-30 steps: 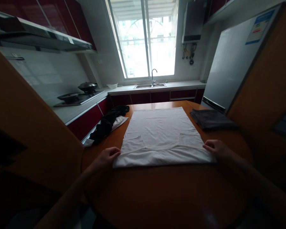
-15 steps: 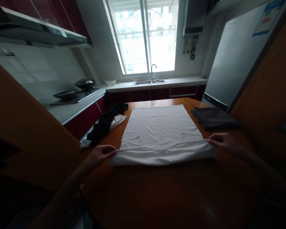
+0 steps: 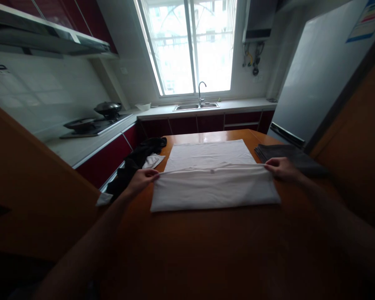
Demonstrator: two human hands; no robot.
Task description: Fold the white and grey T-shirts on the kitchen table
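Observation:
A white T-shirt [image 3: 215,189] lies across the wooden table [image 3: 206,246], its near part folded up over the far part. My left hand [image 3: 143,179] pinches the left end of the folded-over edge. At the right end of that same edge, my right hand [image 3: 283,168] grips the fabric between thumb and fingers. The edge is held slightly raised and stretched between both hands. The far portion of the shirt lies flat, and its neckline is covered by the fold.
Dark clothes [image 3: 137,160] with a white piece lie crumpled at the table's left edge. A folded dark grey garment [image 3: 289,157] rests on the right. Beyond stand a counter with a sink [image 3: 195,106], a stove with pans [image 3: 108,108] and a fridge [image 3: 312,75].
Both hands have moved away from me, carrying the gripped edge farther over the shirt. The folded part has grown deeper and covers the neckline. The view has shifted slightly.

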